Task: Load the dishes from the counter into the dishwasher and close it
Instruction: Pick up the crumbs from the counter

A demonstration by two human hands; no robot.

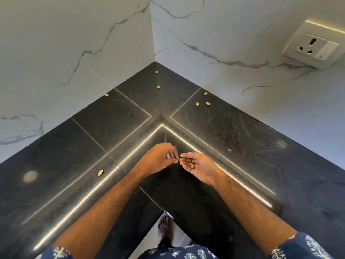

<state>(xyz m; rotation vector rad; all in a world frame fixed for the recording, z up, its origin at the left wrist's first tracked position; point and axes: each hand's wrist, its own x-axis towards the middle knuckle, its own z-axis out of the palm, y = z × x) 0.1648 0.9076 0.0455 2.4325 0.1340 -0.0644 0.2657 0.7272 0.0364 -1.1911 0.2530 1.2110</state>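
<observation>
No dishes and no dishwasher are in view. I stand at the inner corner of a black stone counter (233,131). My right hand (202,170) is held palm up above it, cupped, with one tan nut shell (191,165) lying in the palm. My left hand (158,158) is just left of it, its fingertips pinched together and touching the right fingertips. I cannot make out anything in the pinch. Several more shells lie loose on the counter: one near the left (100,172), one toward the back corner (158,87), a pair at the right (197,103).
White marble walls (74,53) meet at the back corner. A wall socket with a switch (313,46) sits at the upper right. Below the counter's inner edge, a bare foot (164,228) stands on a pale floor.
</observation>
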